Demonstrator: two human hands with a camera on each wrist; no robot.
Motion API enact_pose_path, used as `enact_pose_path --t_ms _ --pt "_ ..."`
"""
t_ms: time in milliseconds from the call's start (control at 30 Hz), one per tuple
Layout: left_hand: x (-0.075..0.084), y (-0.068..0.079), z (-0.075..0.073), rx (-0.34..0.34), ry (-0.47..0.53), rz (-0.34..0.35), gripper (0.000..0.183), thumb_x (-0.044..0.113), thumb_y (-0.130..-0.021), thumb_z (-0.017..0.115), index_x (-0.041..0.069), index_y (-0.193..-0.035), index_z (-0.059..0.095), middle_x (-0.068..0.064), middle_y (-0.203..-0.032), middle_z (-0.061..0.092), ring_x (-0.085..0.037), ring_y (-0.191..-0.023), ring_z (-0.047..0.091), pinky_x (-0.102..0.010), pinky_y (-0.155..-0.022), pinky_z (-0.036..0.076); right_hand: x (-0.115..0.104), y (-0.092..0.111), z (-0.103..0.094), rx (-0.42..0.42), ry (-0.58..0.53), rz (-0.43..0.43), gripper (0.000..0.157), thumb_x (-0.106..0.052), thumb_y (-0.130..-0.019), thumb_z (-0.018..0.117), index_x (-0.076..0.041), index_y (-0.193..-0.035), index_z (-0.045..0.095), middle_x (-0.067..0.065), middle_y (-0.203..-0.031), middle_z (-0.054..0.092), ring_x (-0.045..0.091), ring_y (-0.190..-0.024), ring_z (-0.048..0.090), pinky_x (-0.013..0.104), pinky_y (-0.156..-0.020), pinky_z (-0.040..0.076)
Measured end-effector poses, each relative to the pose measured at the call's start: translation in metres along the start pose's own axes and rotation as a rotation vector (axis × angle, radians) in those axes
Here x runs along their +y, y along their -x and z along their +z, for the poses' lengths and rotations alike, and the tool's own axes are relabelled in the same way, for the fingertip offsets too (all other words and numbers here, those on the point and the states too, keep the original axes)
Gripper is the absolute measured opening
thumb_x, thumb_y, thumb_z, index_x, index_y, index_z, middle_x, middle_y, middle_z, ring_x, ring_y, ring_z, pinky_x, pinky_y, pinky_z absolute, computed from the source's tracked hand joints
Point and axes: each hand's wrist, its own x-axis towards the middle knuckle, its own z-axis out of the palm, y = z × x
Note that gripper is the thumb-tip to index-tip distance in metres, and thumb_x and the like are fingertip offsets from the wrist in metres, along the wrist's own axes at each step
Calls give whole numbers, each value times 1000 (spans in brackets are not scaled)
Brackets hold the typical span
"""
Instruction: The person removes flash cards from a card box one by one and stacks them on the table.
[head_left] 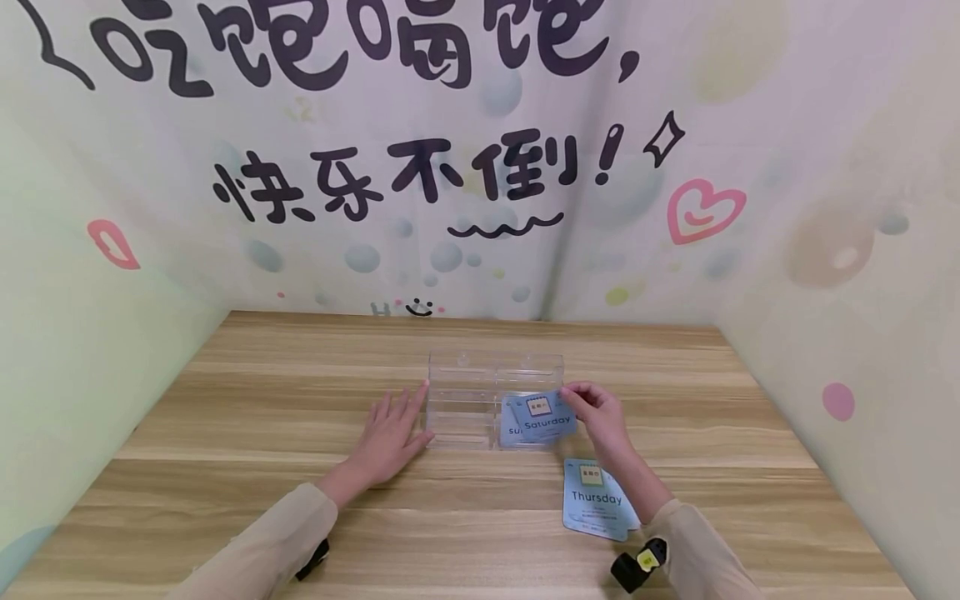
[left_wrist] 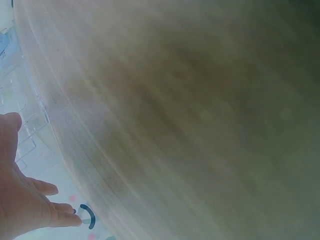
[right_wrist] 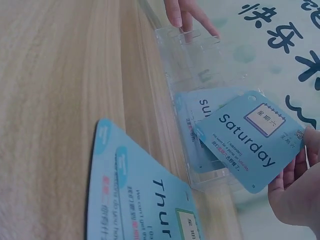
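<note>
Between thumb and fingers my right hand (head_left: 600, 414) pinches a blue Saturday card (head_left: 547, 417) by its right edge. The card is tilted and overlaps a blue Sunday card (right_wrist: 200, 150), which sits in the lower right compartment of a clear plastic rack (head_left: 461, 400). My left hand (head_left: 390, 437) has its fingers spread at the rack's left side, fingertips right at the edge. In the left wrist view the left hand (left_wrist: 25, 200) shows with straight fingers beside the clear plastic.
A blue Thursday card (head_left: 592, 500) lies on top of another card on the wooden table (head_left: 450, 533), in front of the rack and below the right forearm. Behind the table stands a printed wall (head_left: 480, 275), with side walls left and right.
</note>
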Motion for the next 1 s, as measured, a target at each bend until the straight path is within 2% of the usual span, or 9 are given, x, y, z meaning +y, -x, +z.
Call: enact_pose_path --t_ms 400,767,1000 --pt "-1 0 1 -6 4 -12 72 33 -92 51 12 -147 9 -30 -140 27 -54 -127 18 -66 -100 14 -10 4 -7 16 -36 71 29 -25 -87 62 -2 -104 58 -3 -93 55 13 -89 48 21 -75 44" --pt "0 0 1 -3 -1 -10 72 33 -92 51 11 -146 10 -30 -140 27 -54 -126 18 -66 -100 15 -11 9 -14 -16 -124 142 31 -26 -89 59 -2 -107 55 -3 -97 56 11 -92 50 20 -80 46" --pt "0 0 1 -5 6 -14 72 33 -92 51 12 -146 10 -30 -140 27 -54 -127 17 -66 -100 14 -11 13 -18 -40 -137 169 25 -25 -90 57 -5 -104 56 -1 -99 53 14 -92 50 21 -81 46"
